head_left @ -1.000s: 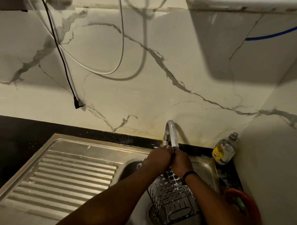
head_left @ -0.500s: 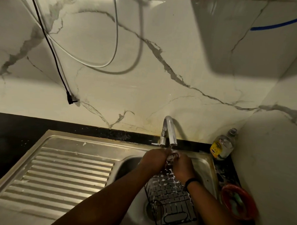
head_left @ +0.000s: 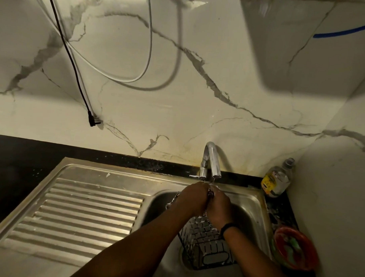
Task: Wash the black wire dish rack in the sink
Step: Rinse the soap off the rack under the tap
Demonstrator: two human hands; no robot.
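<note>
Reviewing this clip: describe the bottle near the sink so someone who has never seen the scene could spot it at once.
Start at the steel sink and its curved tap. Go right along the black counter strip to the wall corner: the clear plastic bottle stands there, behind the red bowl. Its yellow label sets it apart.

Bare forearms, black band (head_left: 228, 226) on right wrist.

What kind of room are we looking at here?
Most likely a home kitchen: a steel sink with a ridged draining board, a tap against a marble-patterned wall, and a wire dish rack held under it.
</note>
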